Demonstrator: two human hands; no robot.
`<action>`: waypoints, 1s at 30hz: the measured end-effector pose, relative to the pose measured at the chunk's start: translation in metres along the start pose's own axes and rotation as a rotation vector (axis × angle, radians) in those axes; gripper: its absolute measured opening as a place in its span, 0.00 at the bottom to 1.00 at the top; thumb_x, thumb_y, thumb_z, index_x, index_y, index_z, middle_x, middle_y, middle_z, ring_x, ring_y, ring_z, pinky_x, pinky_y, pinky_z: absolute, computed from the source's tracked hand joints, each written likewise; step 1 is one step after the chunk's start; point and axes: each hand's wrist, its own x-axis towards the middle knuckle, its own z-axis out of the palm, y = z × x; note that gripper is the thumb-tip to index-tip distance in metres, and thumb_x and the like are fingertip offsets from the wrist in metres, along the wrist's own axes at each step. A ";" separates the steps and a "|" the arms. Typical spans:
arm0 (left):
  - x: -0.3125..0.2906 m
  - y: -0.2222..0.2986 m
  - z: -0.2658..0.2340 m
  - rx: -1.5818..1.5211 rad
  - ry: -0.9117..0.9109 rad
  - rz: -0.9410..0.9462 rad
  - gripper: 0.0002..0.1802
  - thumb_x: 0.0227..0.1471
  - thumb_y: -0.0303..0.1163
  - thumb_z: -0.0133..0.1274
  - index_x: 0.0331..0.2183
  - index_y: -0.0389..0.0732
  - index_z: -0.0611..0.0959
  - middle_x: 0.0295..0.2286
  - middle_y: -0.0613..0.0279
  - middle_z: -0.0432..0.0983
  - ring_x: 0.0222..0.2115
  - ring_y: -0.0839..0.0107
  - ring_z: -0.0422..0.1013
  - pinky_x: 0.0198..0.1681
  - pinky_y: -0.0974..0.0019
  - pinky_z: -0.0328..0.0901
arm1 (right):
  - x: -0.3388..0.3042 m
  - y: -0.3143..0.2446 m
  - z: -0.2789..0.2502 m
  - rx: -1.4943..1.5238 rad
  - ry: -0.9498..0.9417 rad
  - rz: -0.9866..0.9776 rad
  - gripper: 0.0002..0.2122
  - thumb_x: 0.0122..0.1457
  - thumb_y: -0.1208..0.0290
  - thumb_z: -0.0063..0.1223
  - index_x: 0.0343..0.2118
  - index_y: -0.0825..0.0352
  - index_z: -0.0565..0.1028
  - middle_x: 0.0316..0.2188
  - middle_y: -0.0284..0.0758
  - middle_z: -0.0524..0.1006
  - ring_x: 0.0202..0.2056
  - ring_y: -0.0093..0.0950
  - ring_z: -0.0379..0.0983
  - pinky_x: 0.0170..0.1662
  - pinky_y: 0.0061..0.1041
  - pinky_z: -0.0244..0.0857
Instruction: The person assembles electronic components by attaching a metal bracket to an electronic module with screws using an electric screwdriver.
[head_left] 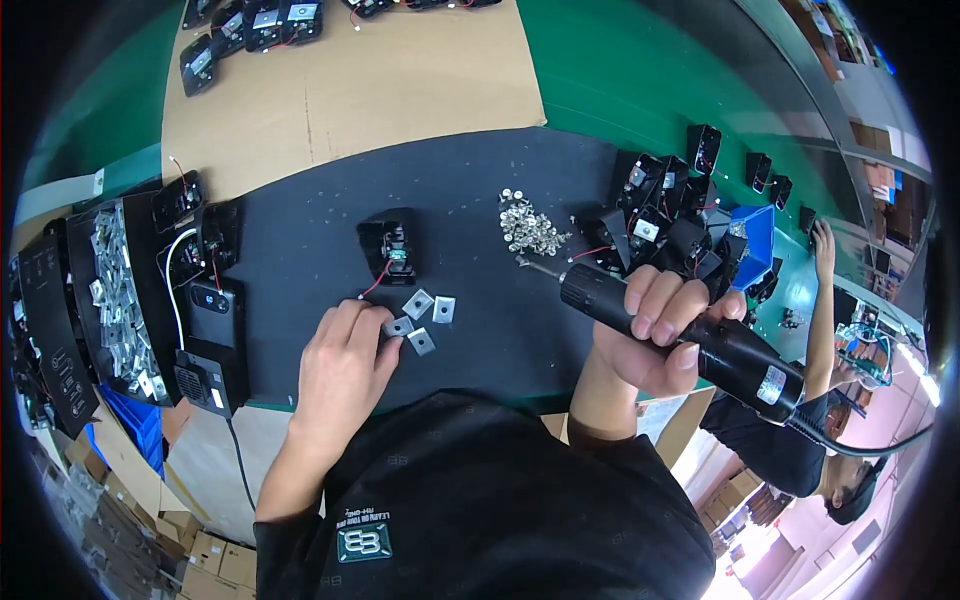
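My right hand [660,330] is wrapped round a black electric screwdriver [745,365]. The bit of this tool points left, its tip close to the lower edge of a pile of small silvery screws [530,227]. With thumb and forefinger, my left hand [345,355] pinches the edge of a small square metal plate [399,327] with a hole in it. Several like plates [443,309] lie beside it on the black mat [300,240]. Just beyond them sits a black plastic housing [388,245] with a green circuit board and a red wire.
More black housings [660,205] are heaped at the right, beside a blue bin [752,240]. At the left stand a tray of metal plates [122,290], a phone [212,305] and a black box with a cable [208,380]. A cardboard sheet [360,90] lies far off. Another person [780,440] works at right.
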 end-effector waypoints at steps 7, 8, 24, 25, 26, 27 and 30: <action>0.003 -0.003 -0.006 -0.217 -0.055 -0.132 0.10 0.38 0.20 0.62 0.28 0.35 0.79 0.25 0.55 0.75 0.28 0.56 0.74 0.33 0.59 0.69 | 0.000 0.000 -0.006 -0.021 -0.076 0.003 0.22 0.56 0.68 0.53 0.52 0.62 0.60 0.21 0.29 0.67 0.22 0.20 0.63 0.30 0.25 0.58; 0.005 -0.004 -0.009 -0.216 -0.059 -0.127 0.10 0.38 0.20 0.62 0.28 0.35 0.79 0.25 0.55 0.75 0.28 0.56 0.74 0.33 0.59 0.69 | -0.001 -0.001 -0.006 -0.024 -0.071 -0.001 0.22 0.56 0.68 0.53 0.52 0.62 0.60 0.21 0.29 0.67 0.22 0.20 0.63 0.30 0.25 0.58; 0.078 -0.019 -0.017 0.023 0.109 0.143 0.12 0.36 0.24 0.66 0.28 0.40 0.82 0.41 0.63 0.79 0.41 0.66 0.73 0.49 0.63 0.60 | -0.008 -0.003 -0.002 -0.030 -0.028 0.049 0.22 0.55 0.69 0.53 0.52 0.62 0.60 0.21 0.28 0.66 0.22 0.21 0.64 0.31 0.25 0.60; 0.079 -0.018 -0.018 0.027 0.109 0.137 0.12 0.36 0.24 0.66 0.28 0.40 0.82 0.41 0.63 0.79 0.41 0.66 0.73 0.49 0.63 0.60 | -0.008 -0.002 -0.002 -0.030 -0.024 0.057 0.22 0.55 0.69 0.54 0.52 0.62 0.60 0.21 0.28 0.66 0.22 0.21 0.64 0.31 0.25 0.60; 0.080 -0.015 -0.019 0.018 0.090 0.102 0.14 0.37 0.25 0.65 0.31 0.40 0.82 0.41 0.62 0.79 0.41 0.66 0.73 0.49 0.62 0.59 | -0.008 -0.001 -0.002 -0.028 -0.020 0.066 0.23 0.55 0.69 0.54 0.52 0.62 0.60 0.21 0.28 0.66 0.22 0.21 0.64 0.31 0.25 0.60; 0.080 -0.013 -0.020 0.010 0.072 0.066 0.15 0.39 0.25 0.65 0.34 0.40 0.82 0.41 0.62 0.79 0.41 0.65 0.73 0.49 0.62 0.59 | -0.008 0.000 -0.001 -0.017 -0.020 0.070 0.23 0.55 0.69 0.54 0.52 0.62 0.60 0.21 0.28 0.66 0.22 0.21 0.64 0.31 0.25 0.60; 0.085 -0.013 -0.019 -0.060 0.042 0.208 0.18 0.42 0.26 0.63 0.39 0.40 0.81 0.40 0.61 0.79 0.40 0.63 0.73 0.48 0.62 0.60 | -0.007 -0.003 0.002 -0.008 0.080 0.057 0.23 0.54 0.69 0.57 0.50 0.59 0.59 0.20 0.29 0.69 0.20 0.24 0.66 0.28 0.25 0.63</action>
